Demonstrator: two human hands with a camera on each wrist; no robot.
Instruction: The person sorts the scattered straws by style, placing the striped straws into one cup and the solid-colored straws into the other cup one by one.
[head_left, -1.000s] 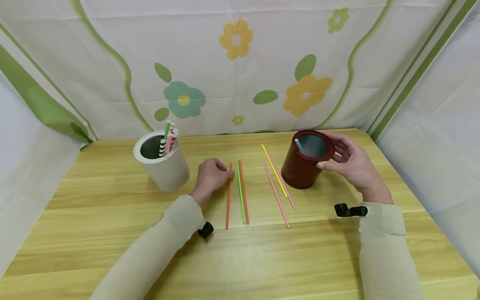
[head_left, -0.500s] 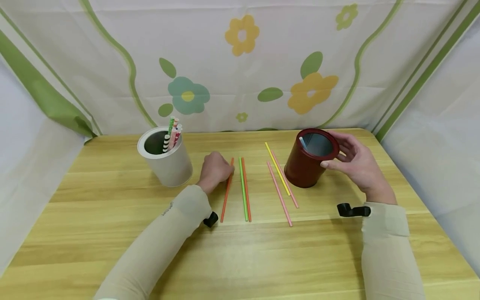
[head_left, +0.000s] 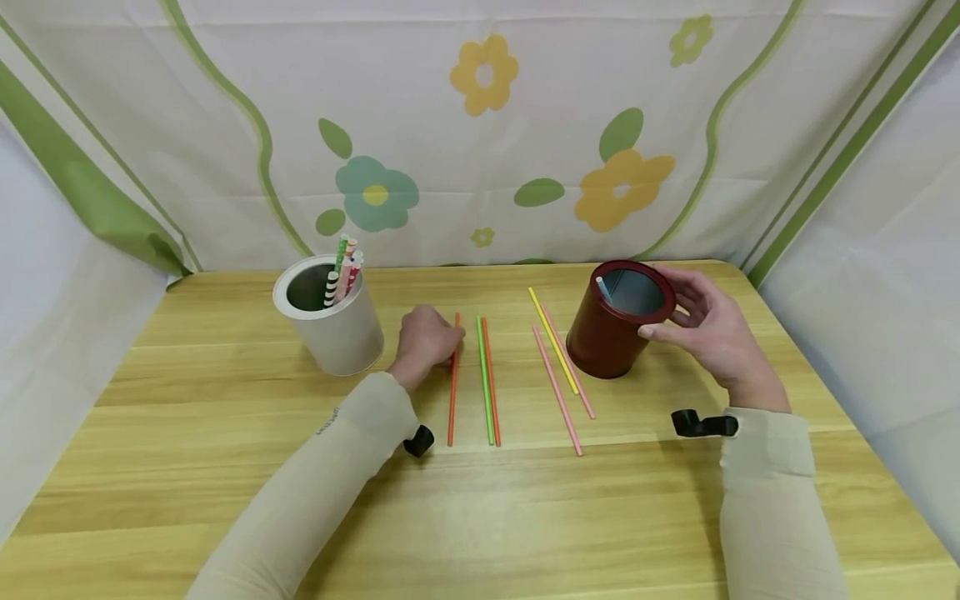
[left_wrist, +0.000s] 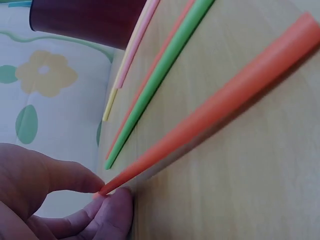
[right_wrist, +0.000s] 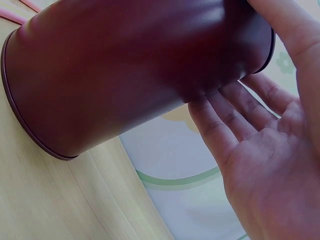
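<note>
Head view: left hand at the far part of an orange straw, right of the white can; grip hidden behind the knuckles. Right hand curved against the dark red can on the counter. Pale blue straw inside, lower part unseen.

Left wrist: fingers pinch the orange straw's far end; hand cropped at left, dark red can at top.

Right wrist: fingers grasp the dark red can's side, tips partly hidden; thumb cut off at top.
</note>
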